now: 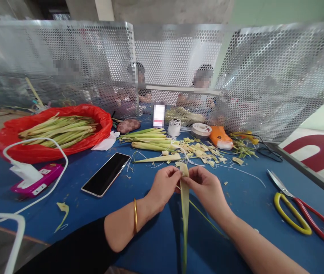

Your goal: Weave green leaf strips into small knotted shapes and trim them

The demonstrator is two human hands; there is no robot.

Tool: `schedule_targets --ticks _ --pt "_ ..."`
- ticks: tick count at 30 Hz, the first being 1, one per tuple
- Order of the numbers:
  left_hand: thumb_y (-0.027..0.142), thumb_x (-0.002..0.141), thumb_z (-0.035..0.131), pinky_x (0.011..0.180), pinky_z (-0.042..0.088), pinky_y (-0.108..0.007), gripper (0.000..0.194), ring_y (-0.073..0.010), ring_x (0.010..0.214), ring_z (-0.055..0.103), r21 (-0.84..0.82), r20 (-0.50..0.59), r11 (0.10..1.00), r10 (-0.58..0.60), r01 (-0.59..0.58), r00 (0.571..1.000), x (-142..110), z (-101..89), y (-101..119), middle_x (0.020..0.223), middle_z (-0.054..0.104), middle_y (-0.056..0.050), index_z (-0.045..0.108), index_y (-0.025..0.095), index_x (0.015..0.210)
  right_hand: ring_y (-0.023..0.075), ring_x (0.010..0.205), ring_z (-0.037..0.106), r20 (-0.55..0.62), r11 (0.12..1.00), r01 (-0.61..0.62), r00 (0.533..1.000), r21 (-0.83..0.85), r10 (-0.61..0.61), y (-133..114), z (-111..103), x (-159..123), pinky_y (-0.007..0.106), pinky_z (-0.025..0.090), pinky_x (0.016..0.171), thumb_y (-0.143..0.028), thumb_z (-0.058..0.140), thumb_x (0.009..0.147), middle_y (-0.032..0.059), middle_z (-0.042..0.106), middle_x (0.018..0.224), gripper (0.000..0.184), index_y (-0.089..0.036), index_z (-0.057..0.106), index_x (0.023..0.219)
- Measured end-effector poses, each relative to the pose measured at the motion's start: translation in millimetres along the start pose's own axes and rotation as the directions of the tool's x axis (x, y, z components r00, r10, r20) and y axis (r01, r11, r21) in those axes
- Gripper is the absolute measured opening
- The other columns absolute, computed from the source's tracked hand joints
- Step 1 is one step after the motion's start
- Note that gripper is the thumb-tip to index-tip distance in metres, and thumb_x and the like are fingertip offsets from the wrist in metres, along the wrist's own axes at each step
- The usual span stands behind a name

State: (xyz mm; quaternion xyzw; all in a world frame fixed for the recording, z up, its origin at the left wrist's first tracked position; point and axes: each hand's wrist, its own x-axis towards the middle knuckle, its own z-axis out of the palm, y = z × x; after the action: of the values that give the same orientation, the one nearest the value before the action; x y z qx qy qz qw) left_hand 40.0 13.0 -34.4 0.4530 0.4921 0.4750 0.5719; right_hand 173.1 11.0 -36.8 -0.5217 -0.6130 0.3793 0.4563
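Your leaf (185, 213) should feel very light. It looks thin and bendy, so it could split down its length if you tug hard. The wide top end looks like a good place to hold, since the skinny tail at 6 o'clock may flop about.

Your left hand (163, 186) comes in from 8 o'clock and your right hand (206, 188) from 4 o'clock. The fingers of both pinch the leaf near its top, with a bit poking out toward 12 o'clock. The rest hangs down between your arms, over the table (156, 247). The phone (105, 175) lies at 9 o'clock, well apart.
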Motion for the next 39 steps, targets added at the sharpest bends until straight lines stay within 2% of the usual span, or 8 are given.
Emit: schedule_targets --ticks 4,12,18,23,27,30,34,39 --pt "0.027 0.077 0.056 0.045 0.043 -0.020 0.015 -0.0102 0.046 0.051 0.085 -0.028 0.994 0.069 -0.067 0.997 2.6 0.3 -6.7 0.053 0.052 0.005 0.053 0.018 0.065 0.0140 0.056 0.048 0.001 1.000 0.019 1.000 -0.003 -0.019 -3.0 0.0 -1.3 0.026 0.037 0.054 -0.030 0.062 0.073 -0.0017 0.057 0.060 0.012 -0.021 0.058 0.067" --pt "0.029 0.076 0.055 0.044 0.039 -0.020 0.014 -0.0103 0.047 0.048 0.139 -0.063 0.985 0.112 -0.102 0.992 4.9 -1.7 -11.2 0.054 0.052 0.005 0.053 0.019 0.065 0.0128 0.052 0.046 0.056 1.000 -0.017 0.998 0.000 0.017 0.4 3.0 -2.7 0.025 0.035 0.050 -0.031 0.065 0.072 -0.0033 0.054 0.056 0.016 -0.021 0.055 0.065" --pt "0.029 0.075 0.056 0.043 0.037 -0.020 0.014 -0.0094 0.046 0.047 0.120 -0.089 0.988 0.104 -0.093 0.991 6.4 -2.7 -11.7 0.053 0.051 0.005 0.054 0.018 0.066 0.0135 0.058 0.050 0.027 0.995 0.092 0.996 -0.039 -0.091 -7.8 1.4 -7.9 0.025 0.039 0.055 -0.031 0.062 0.077 -0.0020 0.058 0.063 0.013 -0.021 0.058 0.070" --pt "0.031 0.076 0.055 0.043 0.037 -0.020 0.017 -0.0092 0.045 0.046 0.139 -0.134 0.984 0.130 -0.111 0.982 9.3 -4.7 -12.2 0.052 0.050 0.006 0.054 0.019 0.063 0.0135 0.056 0.048 0.119 0.999 -0.023 0.993 -0.026 0.026 -3.8 3.8 -6.5 0.025 0.036 0.052 -0.032 0.065 0.074 -0.0026 0.056 0.061 0.015 -0.021 0.057 0.070" --pt "0.037 0.076 0.058 0.043 0.041 -0.021 0.021 -0.0107 0.046 0.050 0.076 -0.138 0.993 0.099 -0.089 0.985 9.2 -4.8 -9.7 0.054 0.054 0.005 0.057 0.019 0.067 0.0129 0.054 0.045 0.126 0.999 -0.032 0.991 -0.032 0.035 0.9 3.9 -4.8 0.025 0.034 0.052 -0.031 0.061 0.076 -0.0035 0.053 0.057 0.017 -0.021 0.053 0.064" --pt "0.045 0.075 0.061 0.044 0.044 -0.023 0.027 -0.0124 0.046 0.054 -0.001 -0.068 1.000 0.025 -0.025 0.997 5.9 -3.3 -5.8 0.054 0.057 0.003 0.057 0.019 0.069 0.0137 0.056 0.046 0.064 1.000 -0.024 0.998 0.001 0.024 2.6 2.2 -2.8 0.026 0.035 0.053 -0.033 0.062 0.075 -0.0032 0.053 0.057 0.020 -0.022 0.052 0.062" --pt "0.037 0.074 0.062 0.046 0.045 -0.022 0.022 -0.0114 0.047 0.054 0.004 -0.007 1.000 0.004 -0.004 1.000 2.0 -1.2 -3.4 0.054 0.058 0.003 0.056 0.018 0.067 0.0148 0.058 0.050 0.018 1.000 -0.017 1.000 0.015 0.017 4.6 0.9 0.1 0.027 0.039 0.056 -0.037 0.062 0.078 -0.0012 0.058 0.062 0.019 -0.021 0.057 0.069" --pt "0.029 0.075 0.059 0.045 0.042 -0.020 0.017 -0.0092 0.047 0.049 0.041 -0.063 0.998 0.044 -0.042 0.997 2.5 0.4 -4.4 0.052 0.054 0.004 0.055 0.017 0.063 0.0141 0.055 0.048 0.055 1.000 -0.027 0.998 0.002 0.026 5.4 2.9 -0.7 0.026 0.038 0.053 -0.037 0.066 0.075 -0.0021 0.057 0.061 0.019 -0.021 0.056 0.071"
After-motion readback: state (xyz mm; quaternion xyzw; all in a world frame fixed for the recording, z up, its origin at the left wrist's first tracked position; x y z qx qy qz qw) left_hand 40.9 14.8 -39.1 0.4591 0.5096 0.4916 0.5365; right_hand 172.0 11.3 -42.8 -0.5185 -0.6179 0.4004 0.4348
